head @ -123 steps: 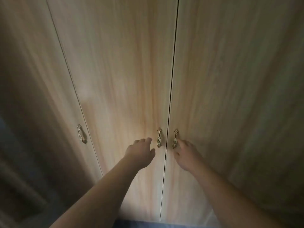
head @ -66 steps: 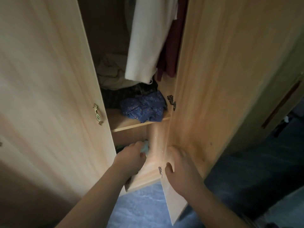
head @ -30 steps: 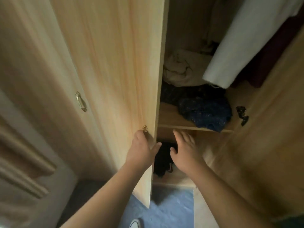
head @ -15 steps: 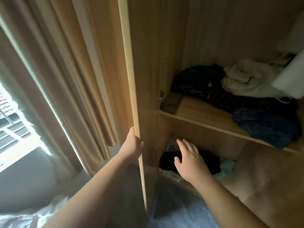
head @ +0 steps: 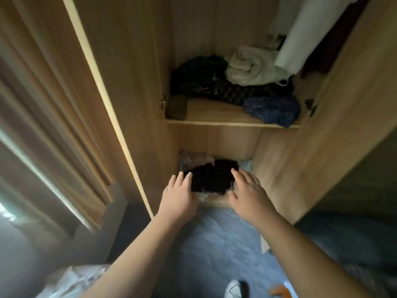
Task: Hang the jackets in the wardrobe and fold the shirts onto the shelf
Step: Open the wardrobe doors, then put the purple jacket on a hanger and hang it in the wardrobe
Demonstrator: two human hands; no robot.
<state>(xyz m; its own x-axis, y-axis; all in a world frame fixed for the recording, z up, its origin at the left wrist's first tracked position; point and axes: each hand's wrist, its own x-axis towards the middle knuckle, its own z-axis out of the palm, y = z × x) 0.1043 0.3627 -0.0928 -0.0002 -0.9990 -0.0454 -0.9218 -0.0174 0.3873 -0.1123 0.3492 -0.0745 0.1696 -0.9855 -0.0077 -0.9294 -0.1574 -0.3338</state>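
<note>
Wardrobe, both doors open, seen from above and in front. Contents as I read them:

Bottom compartment: black garment, crumpled, lying on paler cloth at the front of the compartment floor. Jacket or shirt, I cannot tell; no collar or sleeve shows.

Shelf above: dark pile at the left, cream bundle on top of it toward the right, blue garment at the front right corner. None folded.

Rail space: white garment hanging at the upper right, its hem just above the cream bundle.

Left hand: palm down, fingers straight and a little apart, tips at the left edge of the black garment. Holds nothing.

Right hand: palm down, fingers spread, over the garment's right edge. Holds nothing. Whether either hand touches the cloth I cannot tell.

Handling, my judgement: soft, light and limp, so it will sag and trail wherever I do not gather it. I would scoop from both sides, under the bulk, rather than pinch one corner, since the paler cloth beneath may come up with it.
</note>
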